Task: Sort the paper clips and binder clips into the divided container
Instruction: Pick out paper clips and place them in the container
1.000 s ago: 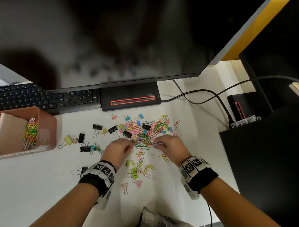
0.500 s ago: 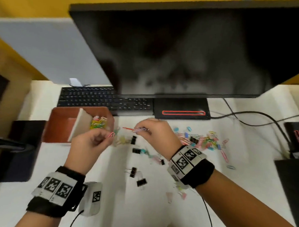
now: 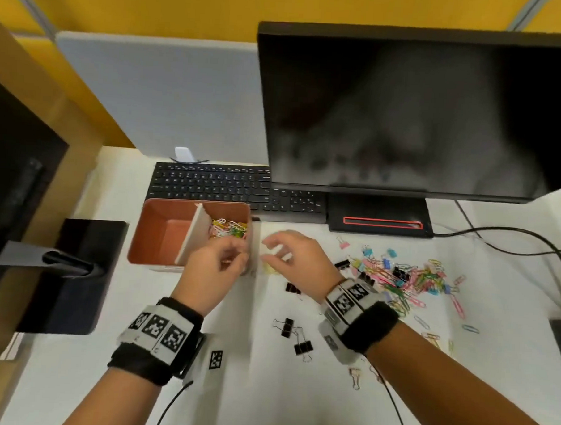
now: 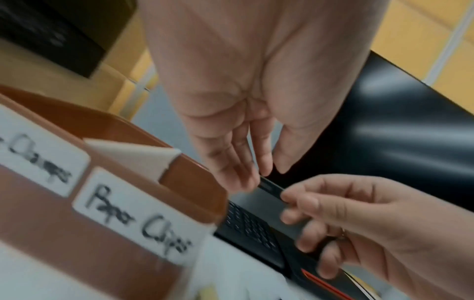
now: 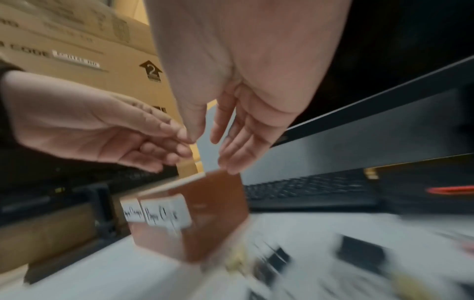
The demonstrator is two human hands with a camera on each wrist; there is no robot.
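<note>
Hands [image 3: 254, 262] (loosely open) beside container [image 3: 162, 236]

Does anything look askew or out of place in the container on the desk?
Yes. The white divider in the brown container leans at a slant instead of standing upright. Paper clips fill only the right compartment; the left one looks empty.

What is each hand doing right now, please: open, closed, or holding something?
Left hand: open, thumb and fingertips slightly apart, no clip visible in its grip.
Right hand: open, fingers relaxed, holding nothing.
</note>
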